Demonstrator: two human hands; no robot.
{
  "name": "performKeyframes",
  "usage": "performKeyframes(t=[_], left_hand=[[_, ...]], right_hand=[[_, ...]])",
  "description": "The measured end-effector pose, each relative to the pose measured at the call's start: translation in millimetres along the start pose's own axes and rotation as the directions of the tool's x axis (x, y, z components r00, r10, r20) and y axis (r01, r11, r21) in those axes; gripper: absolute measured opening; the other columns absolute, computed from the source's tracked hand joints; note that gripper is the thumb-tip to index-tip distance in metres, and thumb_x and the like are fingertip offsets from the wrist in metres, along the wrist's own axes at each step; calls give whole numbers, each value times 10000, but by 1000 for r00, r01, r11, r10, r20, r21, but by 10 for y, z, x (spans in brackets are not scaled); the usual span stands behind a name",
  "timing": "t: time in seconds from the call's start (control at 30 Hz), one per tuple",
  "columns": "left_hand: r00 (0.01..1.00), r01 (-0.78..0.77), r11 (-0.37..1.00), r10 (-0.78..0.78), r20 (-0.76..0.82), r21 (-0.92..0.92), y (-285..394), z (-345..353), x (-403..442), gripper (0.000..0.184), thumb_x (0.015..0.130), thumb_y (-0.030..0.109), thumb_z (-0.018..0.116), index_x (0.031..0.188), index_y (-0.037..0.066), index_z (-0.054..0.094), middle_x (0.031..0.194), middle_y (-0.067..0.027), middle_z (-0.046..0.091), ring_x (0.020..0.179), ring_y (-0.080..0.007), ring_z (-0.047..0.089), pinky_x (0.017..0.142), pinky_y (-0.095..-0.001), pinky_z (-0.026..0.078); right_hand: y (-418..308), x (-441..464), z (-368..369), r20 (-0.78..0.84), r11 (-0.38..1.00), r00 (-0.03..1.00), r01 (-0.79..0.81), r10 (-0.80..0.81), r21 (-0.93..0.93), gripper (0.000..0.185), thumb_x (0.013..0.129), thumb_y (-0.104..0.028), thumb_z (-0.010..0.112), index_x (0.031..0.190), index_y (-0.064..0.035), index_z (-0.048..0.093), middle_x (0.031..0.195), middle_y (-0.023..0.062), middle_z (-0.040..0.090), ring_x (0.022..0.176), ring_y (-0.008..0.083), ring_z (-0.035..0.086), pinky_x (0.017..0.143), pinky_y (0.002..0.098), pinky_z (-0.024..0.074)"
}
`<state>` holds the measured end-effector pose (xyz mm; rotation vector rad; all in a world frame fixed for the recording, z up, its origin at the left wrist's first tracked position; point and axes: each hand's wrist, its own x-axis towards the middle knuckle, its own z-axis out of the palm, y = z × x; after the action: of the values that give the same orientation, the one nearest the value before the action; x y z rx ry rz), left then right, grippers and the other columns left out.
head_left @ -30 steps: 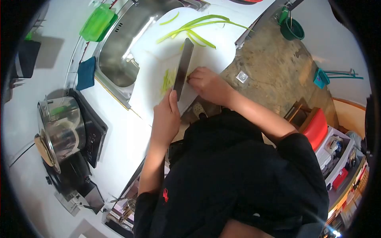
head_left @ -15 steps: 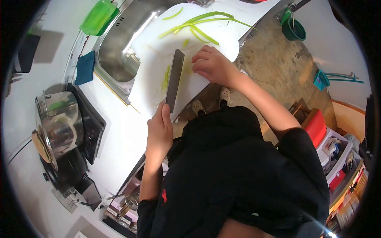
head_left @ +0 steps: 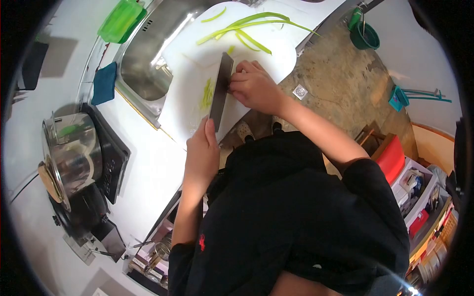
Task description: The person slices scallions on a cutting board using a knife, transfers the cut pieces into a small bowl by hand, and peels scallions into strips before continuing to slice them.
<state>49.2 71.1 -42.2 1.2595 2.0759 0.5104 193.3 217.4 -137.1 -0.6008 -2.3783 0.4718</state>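
Observation:
My left hand (head_left: 201, 153) is closed round the handle of a broad-bladed cleaver (head_left: 221, 91), held with its blade over a white cutting board (head_left: 190, 118). My right hand (head_left: 256, 89) has curled fingers close against the blade's right side; what they hold, if anything, is hidden. Sliced green pieces (head_left: 206, 94) lie on the board left of the blade. Farther up the board rest long scallion stalks (head_left: 247, 23), and a separate green strip (head_left: 214, 15) lies near the far edge.
A steel sink (head_left: 148, 64) borders the board on the left, with a blue cloth (head_left: 104, 84) and a green container (head_left: 122, 20) beside it. A steel pot (head_left: 74, 143) stands at far left near a black cooktop (head_left: 116, 167). A green bucket (head_left: 364, 35) is on the floor.
My right hand has moved left, up to the blade. The cleaver has shifted slightly up and right with my left hand.

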Motion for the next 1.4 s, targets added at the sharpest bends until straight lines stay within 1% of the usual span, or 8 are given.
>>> performKeyframes(t=[0.27,0.47,0.6,0.7,0.83,0.97,1.1,1.4], left_hand=[[1000,-3,994,6,27,-105,27,-66,230,420,1061,325,377,995,-51,550,775,-277,561,753,-468,531,690,-444,441],[989,80,984,-59,136,-160,-27,-116,-72,451,1066,347,360,965,-57,534,739,-236,532,695,-367,477,693,-408,431],[985,104,986,-85,148,-132,-96,-133,-49,456,1066,352,353,948,-56,521,705,-200,498,668,-337,490,687,-414,428],[998,54,988,-49,35,-148,-336,-155,0,460,1066,375,362,920,-26,533,638,-124,472,595,-250,511,608,-366,429],[964,264,881,-230,133,-393,-252,-398,-68,441,1052,457,401,947,56,550,608,30,439,512,-61,408,473,-226,334],[991,83,951,-109,-72,-298,-310,-495,-73,452,1051,425,427,1029,19,624,621,19,460,527,-75,406,497,-234,351],[970,36,997,-19,-244,63,-362,-517,-7,377,1017,330,526,1331,137,603,907,-182,707,764,-286,680,751,-349,509],[913,-62,923,205,-351,379,-753,-134,130,419,958,291,602,1359,172,582,853,-129,604,815,-311,615,729,-410,484]], right_hand=[[1,-85,-128,-104,998,994,-29,23,-54,119,741,-135,733,849,-87,718,952,18,677,981,250,571,873,364,462],[400,-13,-390,-302,941,903,-334,305,-49,179,763,-117,717,938,-94,744,951,83,693,963,282,588,874,386,490],[577,96,-421,-214,878,889,-444,405,-182,179,763,-151,704,913,-59,737,928,126,682,901,311,581,845,410,497],[592,101,-418,-151,832,871,-492,468,-258,194,759,-174,705,916,-64,738,883,129,668,903,315,574,836,411,494],[550,22,-459,-220,825,848,-524,483,-210,191,755,-180,711,906,-65,736,873,126,652,908,312,569,834,407,492],[561,4,-487,-296,862,859,-478,418,-169,177,753,-170,711,896,-67,728,915,112,651,915,307,566,843,401,488],[593,120,-521,-260,900,896,-407,360,-157,203,766,-171,689,928,-59,737,969,124,658,1012,315,569,943,418,457],[589,233,-343,-305,929,910,-337,281,-152,162,749,-90,671,902,-60,712,989,129,638,974,325,567,908,419,469]])
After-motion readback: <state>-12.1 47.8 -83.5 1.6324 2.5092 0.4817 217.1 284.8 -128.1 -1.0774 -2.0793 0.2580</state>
